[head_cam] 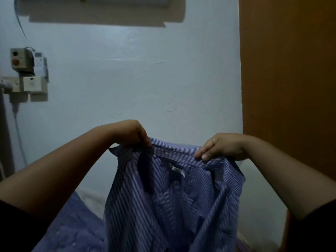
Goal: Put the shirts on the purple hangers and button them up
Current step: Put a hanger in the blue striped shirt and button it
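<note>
Both hands, left hand (131, 132) and right hand (221, 147), pinch the striped shirt (169, 197) collar; next probably needs 1 hanger, unseen.

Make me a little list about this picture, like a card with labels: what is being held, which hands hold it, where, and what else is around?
held thing: blue-and-white striped cotton shirt, hanging open, a white label inside its neck
left hand: pinches the collar's left end
right hand: pinches the collar's right end
hanger: none in view
buttons: shirt front hangs open
below: another bluish cloth on the bed
behind: pale blue wall, grey switch boxes, orange-brown wooden panel
</note>
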